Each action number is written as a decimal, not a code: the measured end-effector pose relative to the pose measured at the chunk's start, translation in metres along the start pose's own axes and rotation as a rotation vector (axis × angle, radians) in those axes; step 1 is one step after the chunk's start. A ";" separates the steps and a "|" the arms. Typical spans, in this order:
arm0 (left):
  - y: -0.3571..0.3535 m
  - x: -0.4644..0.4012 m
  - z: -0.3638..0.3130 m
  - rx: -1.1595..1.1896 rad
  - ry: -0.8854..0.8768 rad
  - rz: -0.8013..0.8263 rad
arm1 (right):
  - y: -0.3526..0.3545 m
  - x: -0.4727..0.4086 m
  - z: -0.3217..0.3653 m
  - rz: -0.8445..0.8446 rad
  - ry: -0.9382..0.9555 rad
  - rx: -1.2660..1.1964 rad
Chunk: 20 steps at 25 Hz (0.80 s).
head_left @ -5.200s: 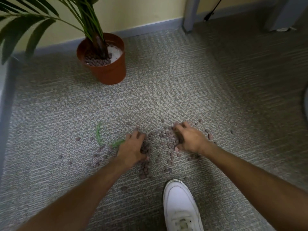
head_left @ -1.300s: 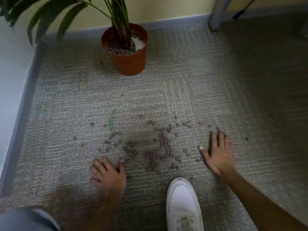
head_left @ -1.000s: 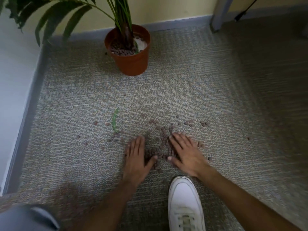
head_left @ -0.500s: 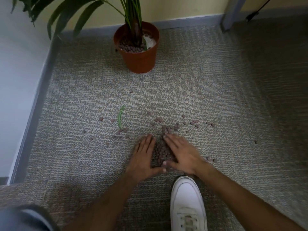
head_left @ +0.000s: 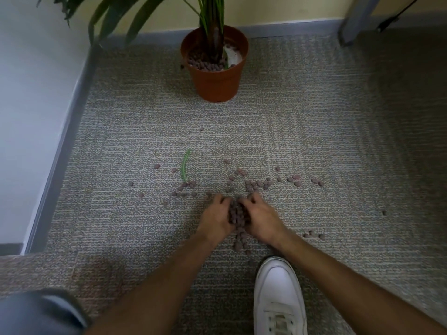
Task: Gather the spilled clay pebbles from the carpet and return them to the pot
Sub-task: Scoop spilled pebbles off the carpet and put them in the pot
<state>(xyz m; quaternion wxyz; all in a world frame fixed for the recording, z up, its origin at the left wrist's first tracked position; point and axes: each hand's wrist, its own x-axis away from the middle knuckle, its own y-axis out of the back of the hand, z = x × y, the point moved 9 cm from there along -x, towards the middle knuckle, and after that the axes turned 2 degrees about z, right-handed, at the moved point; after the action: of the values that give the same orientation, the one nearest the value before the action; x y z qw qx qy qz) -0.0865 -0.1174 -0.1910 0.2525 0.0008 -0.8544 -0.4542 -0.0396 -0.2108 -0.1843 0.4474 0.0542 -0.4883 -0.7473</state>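
Note:
A mound of brown clay pebbles [head_left: 237,215] is pressed between my two cupped hands on the grey carpet. My left hand [head_left: 214,220] curls against its left side, and my right hand [head_left: 262,220] closes on its right side, fingertips nearly meeting at the far end. More pebbles trail out below the hands [head_left: 240,243]. Loose pebbles [head_left: 260,183] lie scattered beyond my fingers and to the right [head_left: 313,235]. The terracotta pot [head_left: 216,84] with a palm stands farther back, partly filled with pebbles [head_left: 205,65].
A green leaf strip [head_left: 185,164] lies on the carpet left of the scatter. My white shoe [head_left: 278,298] sits just behind the hands. A wall and grey skirting [head_left: 60,151] run along the left, and a grey furniture leg [head_left: 355,20] stands at the back right.
My hands swept inward from wide apart, pushed the scattered pebbles into one mound, and have now curled their fingers around it.

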 end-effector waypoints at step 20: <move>0.013 -0.036 0.009 1.410 0.318 0.264 | 0.011 -0.047 -0.026 0.319 -0.354 -1.445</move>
<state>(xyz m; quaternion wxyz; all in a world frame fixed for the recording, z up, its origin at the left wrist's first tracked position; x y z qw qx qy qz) -0.0560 -0.0940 -0.2004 0.3653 0.1259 -0.8897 0.2429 0.0086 -0.1963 -0.2063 0.3892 -0.4443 0.0560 -0.8049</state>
